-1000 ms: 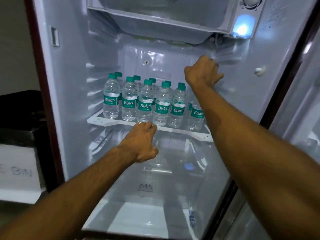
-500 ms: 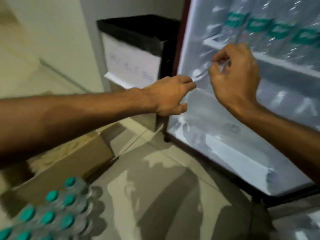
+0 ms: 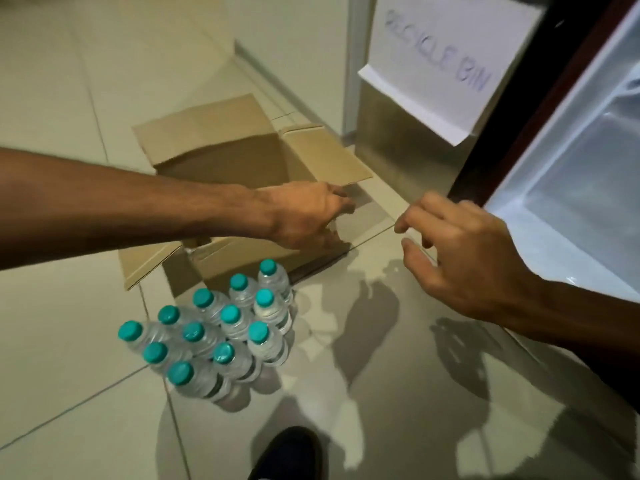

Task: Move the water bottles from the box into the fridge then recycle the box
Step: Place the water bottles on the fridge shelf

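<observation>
An open cardboard box (image 3: 221, 157) sat on a pale tiled floor (image 3: 69, 358), its flaps folded outward. Just in front of the box, toward the viewer and outside it, a tight cluster of water bottles (image 3: 221, 327) stood upright on the tiles, twelve teal caps showing, the nearest bottle almost touching the box's front wall. A bare forearm reached in from the left across the front of the box, and the left hand (image 3: 304, 216) lay over the box's front right corner with its fingers loosely bent and the thumb spread below them. It gripped nothing that could be seen, and whether it touched the cardboard could not be told. Well in front of the box, at the bottom edge of the view, the toe of a dark shoe (image 3: 287, 452) showed. Behind the box to the right stood a metal bin (image 3: 391, 140) with a white paper sign (image 3: 433, 64) hanging on it, hand-lettered "RECYCLE BIN" in blurred blue. To the right of the box, the right hand (image 3: 460, 244) hung in the air with its fingers spread and slightly curled, holding nothing and touching nothing. Farthest right of the box was the open fridge (image 3: 571, 168), its dark edge and white lit interior in view.
</observation>
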